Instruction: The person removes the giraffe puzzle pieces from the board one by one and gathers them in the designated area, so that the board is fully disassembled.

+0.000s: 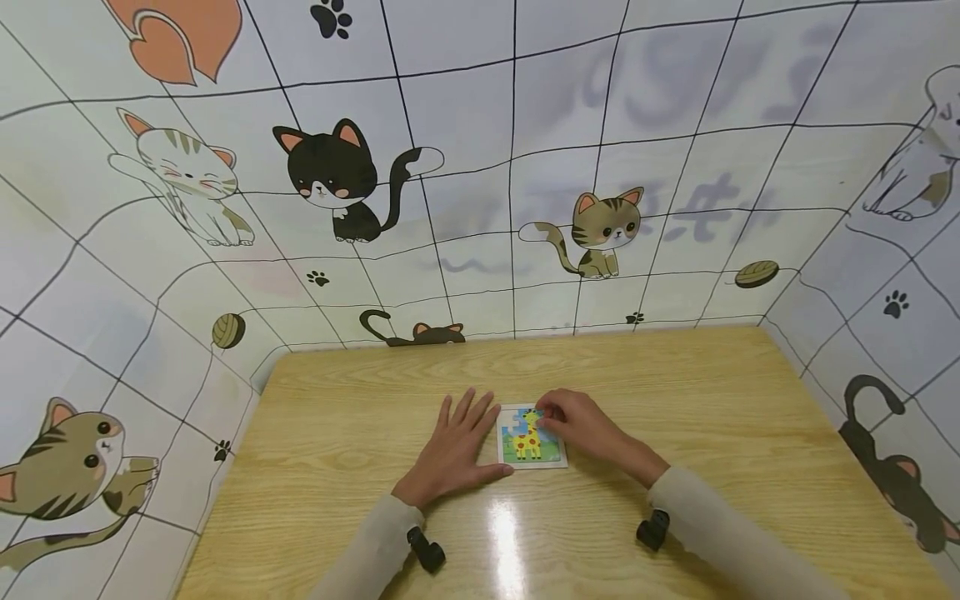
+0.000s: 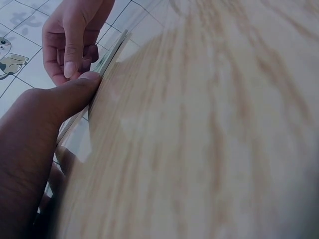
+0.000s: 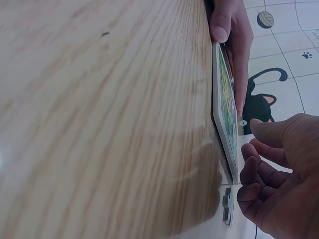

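A small square puzzle board (image 1: 531, 440) with a yellow giraffe picture lies flat on the wooden table (image 1: 675, 392). My left hand (image 1: 456, 450) lies flat on the table at the board's left side, fingers spread, with its thumb (image 2: 75, 92) against the board's near edge (image 2: 112, 55). My right hand (image 1: 579, 421) is at the board's far right corner, its fingers loosely curled and its fingertips touching the picture near the giraffe's head. In the right wrist view the board (image 3: 224, 99) shows edge-on, and a small flat puzzle piece (image 3: 227, 206) lies by it under my right hand (image 3: 279, 174).
Walls papered with cartoon cats (image 1: 337, 179) close the table in at the back and both sides. Bare wood stretches left, right and behind the board. A bright glare patch (image 1: 506, 533) sits on the tabletop near me.
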A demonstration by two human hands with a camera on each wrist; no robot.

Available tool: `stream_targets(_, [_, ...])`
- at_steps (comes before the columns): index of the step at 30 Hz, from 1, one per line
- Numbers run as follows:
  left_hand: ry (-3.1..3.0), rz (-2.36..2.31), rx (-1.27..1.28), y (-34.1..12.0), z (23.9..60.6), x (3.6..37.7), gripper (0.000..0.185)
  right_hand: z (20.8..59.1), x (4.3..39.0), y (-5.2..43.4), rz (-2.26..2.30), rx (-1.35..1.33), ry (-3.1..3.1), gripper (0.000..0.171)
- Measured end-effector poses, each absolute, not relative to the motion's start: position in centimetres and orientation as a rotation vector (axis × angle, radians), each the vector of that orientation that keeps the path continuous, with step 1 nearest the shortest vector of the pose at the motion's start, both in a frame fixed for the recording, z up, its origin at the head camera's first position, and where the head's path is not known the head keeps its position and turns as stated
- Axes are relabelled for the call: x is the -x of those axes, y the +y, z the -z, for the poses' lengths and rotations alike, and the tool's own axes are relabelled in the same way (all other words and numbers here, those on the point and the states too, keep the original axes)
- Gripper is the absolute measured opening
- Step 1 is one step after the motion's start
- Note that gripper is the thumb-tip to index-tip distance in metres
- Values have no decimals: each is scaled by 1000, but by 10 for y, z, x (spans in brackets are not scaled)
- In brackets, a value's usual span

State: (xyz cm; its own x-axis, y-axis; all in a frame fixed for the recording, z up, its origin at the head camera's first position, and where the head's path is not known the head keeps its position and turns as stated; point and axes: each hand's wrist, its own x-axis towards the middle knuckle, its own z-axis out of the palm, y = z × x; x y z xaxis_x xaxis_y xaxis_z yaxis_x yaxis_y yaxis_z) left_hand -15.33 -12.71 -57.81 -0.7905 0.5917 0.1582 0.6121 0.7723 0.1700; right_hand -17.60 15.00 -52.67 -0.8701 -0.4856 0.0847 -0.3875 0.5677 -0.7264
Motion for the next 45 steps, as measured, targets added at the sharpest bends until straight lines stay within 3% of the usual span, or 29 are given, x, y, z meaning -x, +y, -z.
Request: stream_targets(45, [-2855,293,979,-127,577,153,101,534,184,135,1082,756,2655,27])
